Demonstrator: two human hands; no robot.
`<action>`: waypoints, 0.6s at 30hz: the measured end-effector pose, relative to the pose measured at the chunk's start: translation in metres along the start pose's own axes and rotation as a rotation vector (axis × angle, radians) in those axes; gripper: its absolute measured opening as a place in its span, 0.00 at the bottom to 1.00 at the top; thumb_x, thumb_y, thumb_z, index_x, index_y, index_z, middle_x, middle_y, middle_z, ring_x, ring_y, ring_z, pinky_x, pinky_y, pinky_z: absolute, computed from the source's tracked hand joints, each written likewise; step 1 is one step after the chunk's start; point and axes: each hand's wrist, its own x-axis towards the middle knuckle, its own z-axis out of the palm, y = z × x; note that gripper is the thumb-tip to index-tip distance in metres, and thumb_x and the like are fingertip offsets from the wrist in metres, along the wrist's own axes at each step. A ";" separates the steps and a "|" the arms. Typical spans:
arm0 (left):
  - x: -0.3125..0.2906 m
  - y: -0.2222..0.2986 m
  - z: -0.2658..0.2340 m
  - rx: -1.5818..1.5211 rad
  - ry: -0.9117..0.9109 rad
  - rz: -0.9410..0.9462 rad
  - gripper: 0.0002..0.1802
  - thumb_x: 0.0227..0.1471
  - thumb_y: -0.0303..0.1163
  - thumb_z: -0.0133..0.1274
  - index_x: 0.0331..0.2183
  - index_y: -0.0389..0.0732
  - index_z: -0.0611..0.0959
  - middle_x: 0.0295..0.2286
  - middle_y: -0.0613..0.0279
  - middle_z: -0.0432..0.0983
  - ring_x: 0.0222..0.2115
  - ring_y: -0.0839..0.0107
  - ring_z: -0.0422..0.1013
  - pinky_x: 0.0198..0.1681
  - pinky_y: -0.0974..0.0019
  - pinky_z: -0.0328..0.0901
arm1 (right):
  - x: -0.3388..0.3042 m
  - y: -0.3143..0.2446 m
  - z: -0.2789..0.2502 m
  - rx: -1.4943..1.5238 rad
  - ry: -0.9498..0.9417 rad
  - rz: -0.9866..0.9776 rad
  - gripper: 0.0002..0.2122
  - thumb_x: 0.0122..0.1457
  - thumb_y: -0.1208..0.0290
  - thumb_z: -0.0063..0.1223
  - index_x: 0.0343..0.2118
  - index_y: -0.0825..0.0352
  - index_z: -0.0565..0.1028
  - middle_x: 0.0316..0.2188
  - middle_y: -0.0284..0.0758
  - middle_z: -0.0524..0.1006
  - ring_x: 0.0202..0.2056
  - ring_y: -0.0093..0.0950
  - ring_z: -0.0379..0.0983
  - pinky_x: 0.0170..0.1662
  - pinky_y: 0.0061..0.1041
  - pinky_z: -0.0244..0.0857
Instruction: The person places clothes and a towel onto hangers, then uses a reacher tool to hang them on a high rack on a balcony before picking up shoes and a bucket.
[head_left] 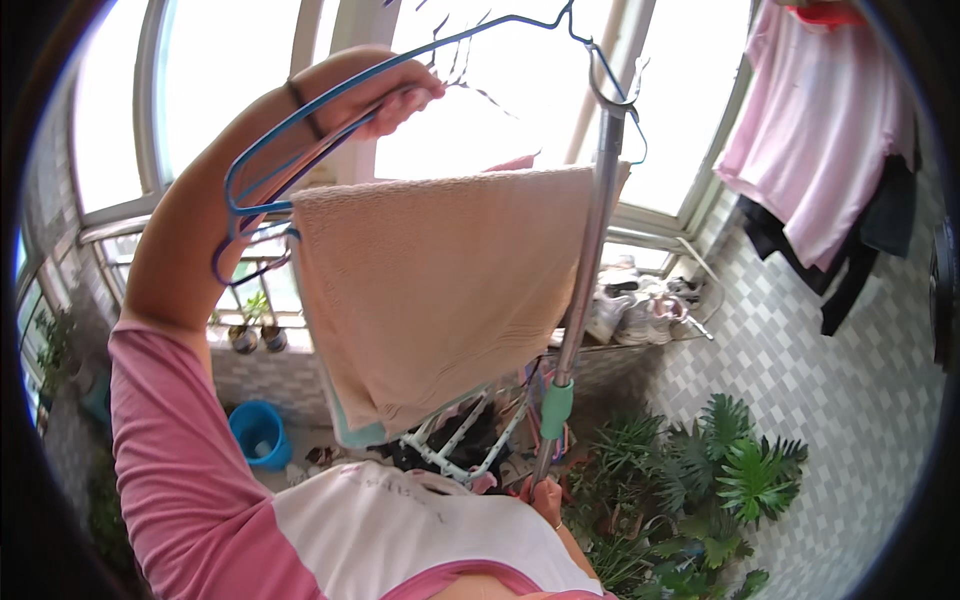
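My left hand [392, 108] is raised at the upper left, its fingers closed round the upper arm of a purple clothes hanger [318, 152]. Right against it is a blue clothes hanger [340, 88], which passes in front of my wrist. A beige towel [440, 290] hangs folded from the hangers, and a pale green edge shows beneath it. Low down, my right hand [545, 497] is wrapped around the lower part of a metal clothes pole [583, 290] with a green collar. The pole's forked top [614, 90] is up beside the blue hanger; whether they touch I cannot tell.
Pink and black clothes [815, 130] hang at the upper right. Leafy plants [730, 470] stand at the lower right. Shoes [640, 310] sit on a ledge below the windows. A blue bucket [259, 435] and a white rack [455, 450] are below the towel.
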 end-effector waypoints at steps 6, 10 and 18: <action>-0.019 -0.033 -0.010 -0.206 0.245 0.184 0.10 0.51 0.28 0.46 0.20 0.36 0.74 0.09 0.67 0.65 0.07 0.82 0.60 0.08 0.81 0.56 | 0.037 -0.066 0.009 0.196 -0.050 -0.187 0.23 0.57 0.46 0.41 0.31 0.67 0.66 0.16 0.29 0.65 0.16 0.18 0.59 0.20 0.16 0.52; -0.040 -0.025 -0.025 -0.030 0.090 -0.012 0.10 0.51 0.27 0.43 0.20 0.39 0.71 0.09 0.72 0.63 0.06 0.86 0.56 0.09 0.80 0.52 | 0.060 -0.125 0.008 0.099 0.147 -0.323 0.16 0.60 0.55 0.39 0.32 0.67 0.66 0.17 0.29 0.65 0.16 0.17 0.59 0.20 0.16 0.55; -0.050 -0.036 -0.049 0.078 0.094 0.039 0.10 0.51 0.30 0.44 0.20 0.39 0.72 0.09 0.73 0.63 0.08 0.84 0.57 0.11 0.78 0.51 | 0.159 -0.305 -0.011 -0.186 0.510 -0.677 0.11 0.63 0.62 0.37 0.30 0.65 0.65 0.16 0.26 0.62 0.15 0.16 0.57 0.18 0.15 0.55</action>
